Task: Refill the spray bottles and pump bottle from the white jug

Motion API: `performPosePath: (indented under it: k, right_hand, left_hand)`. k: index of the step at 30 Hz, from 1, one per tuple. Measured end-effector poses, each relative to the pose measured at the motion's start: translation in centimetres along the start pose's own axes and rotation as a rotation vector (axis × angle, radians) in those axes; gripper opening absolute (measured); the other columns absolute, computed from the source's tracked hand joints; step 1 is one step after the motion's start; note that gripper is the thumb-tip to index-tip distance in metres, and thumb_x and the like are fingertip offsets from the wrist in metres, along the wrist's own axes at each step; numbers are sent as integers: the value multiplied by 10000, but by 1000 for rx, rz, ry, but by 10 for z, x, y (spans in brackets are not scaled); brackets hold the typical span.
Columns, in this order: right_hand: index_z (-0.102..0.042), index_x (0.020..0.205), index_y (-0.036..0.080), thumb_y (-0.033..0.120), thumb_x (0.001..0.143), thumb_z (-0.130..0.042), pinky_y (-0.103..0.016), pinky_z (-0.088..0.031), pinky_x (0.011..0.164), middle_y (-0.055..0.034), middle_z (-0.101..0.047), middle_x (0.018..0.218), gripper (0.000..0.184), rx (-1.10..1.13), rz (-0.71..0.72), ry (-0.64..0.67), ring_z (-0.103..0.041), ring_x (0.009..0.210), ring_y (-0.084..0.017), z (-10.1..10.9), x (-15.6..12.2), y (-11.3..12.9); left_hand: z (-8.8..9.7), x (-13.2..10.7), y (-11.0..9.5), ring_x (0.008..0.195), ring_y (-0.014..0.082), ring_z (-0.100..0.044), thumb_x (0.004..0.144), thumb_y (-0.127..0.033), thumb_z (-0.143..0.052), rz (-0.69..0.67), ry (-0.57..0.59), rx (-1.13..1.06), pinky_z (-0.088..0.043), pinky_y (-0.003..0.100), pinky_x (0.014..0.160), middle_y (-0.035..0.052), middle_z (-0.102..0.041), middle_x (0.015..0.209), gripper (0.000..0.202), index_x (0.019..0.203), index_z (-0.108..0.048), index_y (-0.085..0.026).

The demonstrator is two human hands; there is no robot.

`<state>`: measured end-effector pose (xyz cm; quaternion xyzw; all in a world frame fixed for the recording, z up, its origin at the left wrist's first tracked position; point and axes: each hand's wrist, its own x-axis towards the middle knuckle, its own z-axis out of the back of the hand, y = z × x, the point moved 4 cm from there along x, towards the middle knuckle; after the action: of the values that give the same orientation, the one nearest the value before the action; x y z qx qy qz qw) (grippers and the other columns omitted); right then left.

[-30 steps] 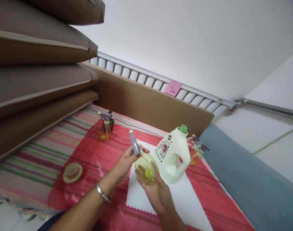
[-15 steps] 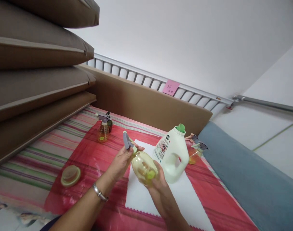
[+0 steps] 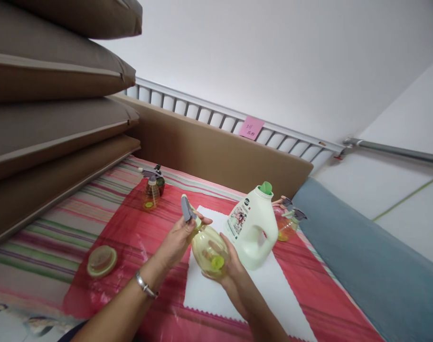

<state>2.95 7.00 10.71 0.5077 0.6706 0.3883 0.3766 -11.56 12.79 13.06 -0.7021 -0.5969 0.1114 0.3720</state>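
A transparent yellow spray bottle [image 3: 206, 248] is held tilted between my two hands, over the white scallop-edged sheet [image 3: 209, 298]. My left hand [image 3: 179, 237] grips its neck, just below the grey trigger sprayer [image 3: 188, 209]. Wrapped round the lower side of the body is my right hand [image 3: 233, 260]. The sprayer is seated at the bottle's neck; whether it is screwed tight I cannot tell. Beyond my right hand stands a large pale green jug [image 3: 256, 237] with a green spout and a flower label. A round pale lid [image 3: 102, 261] lies left of my left forearm.
An amber spray bottle [image 3: 151, 195] and a dark bottle [image 3: 161, 185] stand at the back left. More spray bottles [image 3: 287, 228] are partly behind the jug. Red plastic film [image 3: 127, 237] covers part of the striped cloth [image 3: 49, 242]. Stacked cushions [image 3: 60, 123] rise on the left.
Both hands keep their hold on the spray bottle, which has shifted slightly left and turned a little. The whole view has moved slightly; the jug and other bottles stand as before.
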Motion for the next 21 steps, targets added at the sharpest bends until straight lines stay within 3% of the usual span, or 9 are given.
performPosePath:
  k: [3, 7, 9, 14, 21]
  right_hand:
    - [-381, 1275, 266, 475, 682, -680, -482, -477, 765, -134, -512, 1249, 696, -123, -93, 65, -563, 1037, -308, 1, 1, -4]
    - [-415, 1211, 275, 274, 548, -793, -466, -356, 975, -80, -513, 1230, 764, -578, 282, -251, -482, 1141, -281, 13, 0, 2]
    - [-395, 1237, 275, 235, 531, -795, -457, -321, 1010, -82, -472, 1279, 812, -747, 351, -311, -434, 1190, -281, 16, -1, 0]
    - [-351, 1315, 278, 223, 551, -764, -457, -333, 1000, -75, -449, 1328, 869, -797, 235, -199, -426, 1204, -286, 12, 6, -3]
    - [-366, 1324, 260, 242, 601, -729, -451, -297, 1024, -81, -489, 1294, 809, -1013, 390, -167, -434, 1198, -284, -5, 9, 3]
  left_hand:
    - [-3, -1, 3, 922, 205, -598, 802, -332, -613, 11, 28, 16, -380, 347, 881, 76, -666, 974, 218, 953, -607, -174]
    - [-4, -1, 3, 989, 234, -574, 780, -356, -635, -19, 12, 124, -358, 371, 916, 83, -665, 992, 243, 945, -609, -180]
    - [-4, -1, 3, 1022, 240, -559, 774, -355, -642, -45, -14, 178, -353, 377, 931, 92, -647, 1060, 242, 940, -617, -181]
    - [-5, -2, 9, 993, 238, -588, 755, -298, -668, -23, 1, 205, -403, 381, 897, 103, -599, 1184, 221, 939, -625, -182]
    - [-11, -6, 7, 1036, 235, -576, 757, -269, -656, 74, 60, 240, -389, 367, 924, 108, -658, 1100, 358, 1098, -591, -182]
